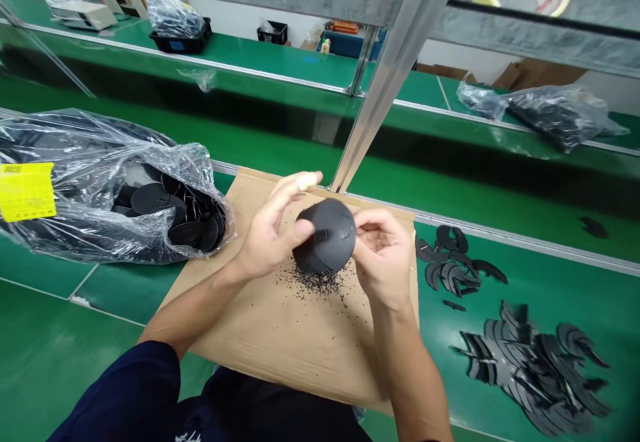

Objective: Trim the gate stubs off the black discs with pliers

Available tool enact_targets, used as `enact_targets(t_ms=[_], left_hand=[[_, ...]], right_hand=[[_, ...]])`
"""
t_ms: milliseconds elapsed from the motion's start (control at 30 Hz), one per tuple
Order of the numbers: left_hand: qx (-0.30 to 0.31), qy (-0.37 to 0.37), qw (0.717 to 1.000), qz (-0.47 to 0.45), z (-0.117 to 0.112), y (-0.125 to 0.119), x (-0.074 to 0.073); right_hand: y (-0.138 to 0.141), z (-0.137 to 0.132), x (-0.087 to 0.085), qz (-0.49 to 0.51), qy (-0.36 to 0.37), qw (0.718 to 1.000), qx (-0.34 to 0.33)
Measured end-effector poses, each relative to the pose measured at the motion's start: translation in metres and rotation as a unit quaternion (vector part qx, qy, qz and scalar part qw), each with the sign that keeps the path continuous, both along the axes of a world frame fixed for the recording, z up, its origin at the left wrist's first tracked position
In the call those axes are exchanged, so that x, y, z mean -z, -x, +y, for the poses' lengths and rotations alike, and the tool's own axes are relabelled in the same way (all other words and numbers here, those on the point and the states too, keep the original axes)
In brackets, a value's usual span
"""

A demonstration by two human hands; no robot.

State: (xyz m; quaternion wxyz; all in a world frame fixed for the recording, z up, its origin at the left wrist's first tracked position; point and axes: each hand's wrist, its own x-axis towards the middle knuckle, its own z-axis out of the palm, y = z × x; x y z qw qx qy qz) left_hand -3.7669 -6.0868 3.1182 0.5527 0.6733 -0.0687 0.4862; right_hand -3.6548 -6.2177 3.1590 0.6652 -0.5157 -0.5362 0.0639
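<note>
Both my hands hold a stack of round black plastic discs above a sheet of brown cardboard. My left hand grips the stack from the left, thumb on its face, with a taped fingertip raised. My right hand closes on its right edge. Small black crumbs lie scattered on the cardboard under the stack.
A clear plastic bag of black discs with a yellow label lies at left. Curved black offcuts lie in piles on the green bench at right. A slanted metal post rises behind the cardboard. More bags and black trays sit on the far benches.
</note>
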Motion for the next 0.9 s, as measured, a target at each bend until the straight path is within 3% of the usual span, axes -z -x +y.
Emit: enact_targets(t_ms=[67, 133, 233, 300, 400, 467, 567, 667, 733, 800, 900], left_hand=[[0.107, 0.096, 0.986, 0.081, 0.002, 0.002, 0.004], [0.197, 0.186, 0.951, 0.150, 0.002, 0.006, 0.012], [0.182, 0.321, 0.908, 0.197, -0.001, 0.013, 0.027], [0.144, 0.377, 0.892, 0.204, -0.003, 0.016, 0.038], [0.127, 0.397, 0.883, 0.216, -0.003, 0.016, 0.052], [0.132, 0.388, 0.884, 0.223, -0.003, 0.014, 0.058], [0.113, 0.360, 0.899, 0.223, -0.002, 0.009, 0.065], [0.077, 0.312, 0.921, 0.220, -0.002, 0.005, 0.069], [0.067, 0.276, 0.934, 0.218, -0.003, 0.004, 0.072], [0.064, 0.242, 0.943, 0.220, -0.005, 0.004, 0.075], [0.065, 0.199, 0.950, 0.231, -0.006, 0.005, 0.082]], right_hand=[[-0.005, -0.001, 0.001, 0.018, 0.055, 0.997, -0.060], [-0.011, -0.007, 0.006, -0.016, 0.100, 0.993, -0.053], [-0.035, -0.029, 0.022, -0.182, 0.182, 0.965, 0.059], [-0.059, -0.053, 0.043, -0.303, 0.254, 0.908, 0.142], [-0.091, -0.090, 0.079, -0.380, 0.378, 0.815, 0.221], [-0.101, -0.107, 0.096, -0.400, 0.430, 0.774, 0.238], [-0.102, -0.118, 0.105, -0.414, 0.454, 0.746, 0.258], [-0.103, -0.116, 0.101, -0.417, 0.475, 0.722, 0.282], [-0.106, -0.112, 0.096, -0.400, 0.482, 0.726, 0.284], [-0.107, -0.107, 0.092, -0.365, 0.463, 0.756, 0.285], [-0.095, -0.095, 0.087, -0.280, 0.405, 0.837, 0.239]])
